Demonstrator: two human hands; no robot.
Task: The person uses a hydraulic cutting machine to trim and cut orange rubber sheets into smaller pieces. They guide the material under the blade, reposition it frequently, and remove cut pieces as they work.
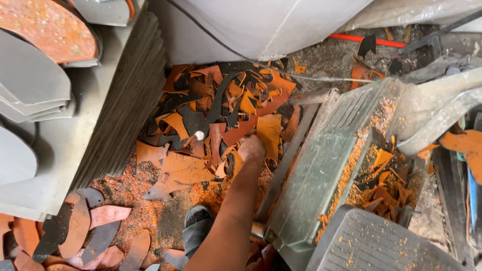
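Nearest the camera, a bare forearm runs up from the bottom edge past a dark sandal [197, 226] on the floor, and ends in one hand [251, 148] sunk into a heap of orange and black offcuts [221, 110]; which of the person's hands it is cannot be told from this view, and no other hand shows. The fingers are buried among the pieces and curled under, so how far they are open, or whether they have closed on anything, cannot be told. The scraps look like thin, flat sheet trimmings, light and flexible, lying loose and overlapping, likely to slide over one another; a broad flat piece such as the orange one just beside the knuckles [269, 131] would be best pinched at an edge. To the right stands a dusty green plastic stool [321, 170] flecked with orange crumbs; to the left rises a stack of grey sheets [120, 100]. Farther off, a thin cable [301, 76] crosses the heap below a pale cover [266, 25].
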